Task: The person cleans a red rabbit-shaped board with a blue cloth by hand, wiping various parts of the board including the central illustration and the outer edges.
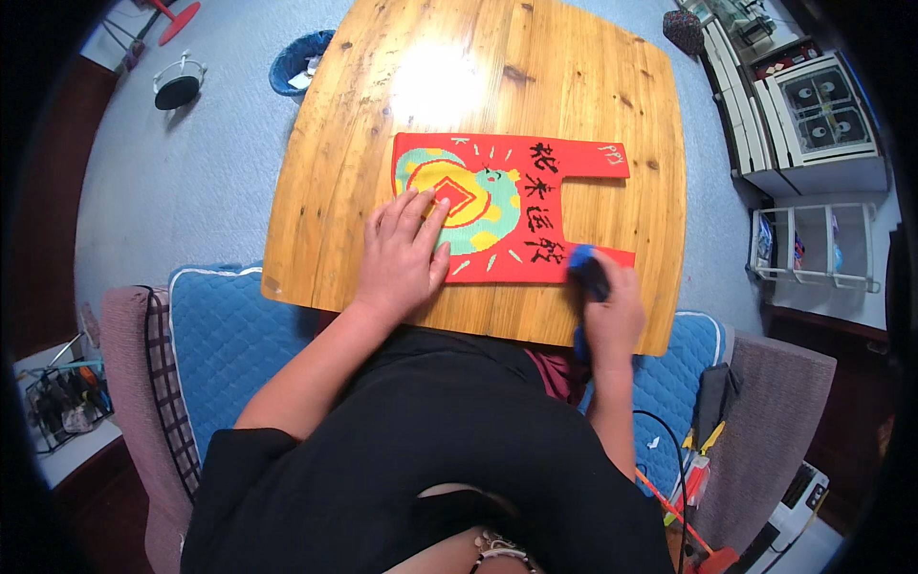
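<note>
A red knitted bag [502,208] with two straps lies flat on a wooden table [595,93], its straps pointing right. Green, yellow and red figures and dark writing cover its face. My left hand [405,251] rests palm down on the bag's left part, with fingers spread over the yellow disc. Closed around a blue and black handheld tool [589,271], my right hand [617,308] is at the lower strap. Blur hides what kind of tool it is, and I cannot tell whether it touches the fabric.
Blue quilted seat covers [244,344] lie on the sofa close below the table edge. A black cable [681,481] runs at lower right. Beyond the table's left edge stands a waste bin [283,68] with a blue liner. To the right are a wire rack [814,247] and a white cabinet [825,107].
</note>
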Demonstrator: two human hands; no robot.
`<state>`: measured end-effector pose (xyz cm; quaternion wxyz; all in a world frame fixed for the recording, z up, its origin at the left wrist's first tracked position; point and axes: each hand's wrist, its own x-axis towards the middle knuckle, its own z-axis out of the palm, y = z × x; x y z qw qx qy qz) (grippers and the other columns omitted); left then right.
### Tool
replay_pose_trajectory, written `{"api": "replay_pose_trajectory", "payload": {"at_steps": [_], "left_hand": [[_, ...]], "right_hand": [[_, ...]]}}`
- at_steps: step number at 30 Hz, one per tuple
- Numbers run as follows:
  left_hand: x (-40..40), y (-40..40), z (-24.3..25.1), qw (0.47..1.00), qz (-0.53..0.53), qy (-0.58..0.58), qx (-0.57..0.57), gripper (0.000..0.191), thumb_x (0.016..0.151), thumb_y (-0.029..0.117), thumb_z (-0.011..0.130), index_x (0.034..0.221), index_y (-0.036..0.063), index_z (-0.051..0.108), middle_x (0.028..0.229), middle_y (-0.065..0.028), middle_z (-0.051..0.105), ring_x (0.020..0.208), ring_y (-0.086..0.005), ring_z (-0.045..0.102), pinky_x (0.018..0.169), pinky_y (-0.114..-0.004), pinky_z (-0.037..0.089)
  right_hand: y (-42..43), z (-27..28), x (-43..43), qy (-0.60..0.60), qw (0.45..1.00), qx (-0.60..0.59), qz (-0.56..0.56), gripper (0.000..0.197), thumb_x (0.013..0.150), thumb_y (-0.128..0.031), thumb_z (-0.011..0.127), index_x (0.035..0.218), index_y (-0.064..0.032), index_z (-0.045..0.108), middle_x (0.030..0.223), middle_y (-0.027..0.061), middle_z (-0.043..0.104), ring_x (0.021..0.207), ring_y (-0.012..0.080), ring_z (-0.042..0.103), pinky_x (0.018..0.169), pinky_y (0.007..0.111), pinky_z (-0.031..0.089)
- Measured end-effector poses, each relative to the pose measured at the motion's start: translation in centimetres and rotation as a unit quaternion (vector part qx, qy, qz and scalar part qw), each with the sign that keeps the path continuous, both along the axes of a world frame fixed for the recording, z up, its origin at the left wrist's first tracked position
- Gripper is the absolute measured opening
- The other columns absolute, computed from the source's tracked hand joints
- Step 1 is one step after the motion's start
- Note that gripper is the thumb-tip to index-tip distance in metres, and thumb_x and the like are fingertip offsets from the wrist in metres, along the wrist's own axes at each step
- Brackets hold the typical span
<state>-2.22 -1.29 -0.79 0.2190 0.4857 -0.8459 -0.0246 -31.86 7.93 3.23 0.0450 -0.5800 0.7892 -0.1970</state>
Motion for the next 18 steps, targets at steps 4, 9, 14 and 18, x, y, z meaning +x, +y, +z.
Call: {"api": "replay_pose_trajectory", "payload": {"at_steps": [4, 9, 14, 18], "left_hand": [[0.0, -0.3, 0.4, 1.000, 0.003, -0.003, 0.000, 0.050, 0.096, 0.030, 0.068, 0.142, 0.0098, 0.066, 0.150, -0.0108, 0.056, 0.145, -0.0295, 0.046, 0.121, -0.050, 0.033], [-0.4, -0.4, 0.1, 1.000, -0.001, 0.004, 0.005, 0.053, 0.097, 0.030, 0.066, 0.147, 0.0107, 0.062, 0.152, -0.0116, 0.055, 0.146, -0.0311, 0.046, 0.119, -0.052, 0.034], [-0.5, -0.3, -0.5, 1.000, -0.004, 0.019, -0.002, 0.052, 0.098, 0.030, 0.066, 0.147, 0.0108, 0.062, 0.151, -0.0119, 0.056, 0.146, -0.0312, 0.046, 0.119, -0.052, 0.034], [-0.3, -0.2, -0.1, 0.999, -0.008, 0.032, 0.007, 0.053, 0.098, 0.029, 0.066, 0.147, 0.0108, 0.062, 0.151, -0.0126, 0.056, 0.145, -0.0320, 0.047, 0.120, -0.053, 0.034]], "right_hand": [[1.5, -0.4, -4.0, 0.024, 0.996, -0.036, -0.076, 0.046, 0.088, -0.004, 0.071, 0.130, -0.0203, 0.073, 0.107, 0.0135, 0.071, 0.098, 0.0389, 0.071, 0.083, 0.048, 0.056], [-0.6, 2.1, 2.1, -0.029, 0.997, -0.060, 0.032, 0.065, 0.075, 0.007, 0.069, 0.133, -0.0237, 0.071, 0.101, 0.0107, 0.065, 0.092, 0.0380, 0.069, 0.079, 0.048, 0.055], [-3.0, 1.4, 8.1, 0.014, 0.987, 0.040, 0.153, 0.059, 0.079, -0.003, 0.074, 0.132, -0.0291, 0.069, 0.096, 0.0069, 0.061, 0.087, 0.0339, 0.069, 0.072, 0.047, 0.057], [-2.4, 0.8, 5.0, -0.016, 0.995, 0.047, 0.084, 0.057, 0.083, -0.004, 0.074, 0.132, -0.0307, 0.069, 0.103, 0.0080, 0.065, 0.095, 0.0351, 0.071, 0.077, 0.048, 0.058]]}}
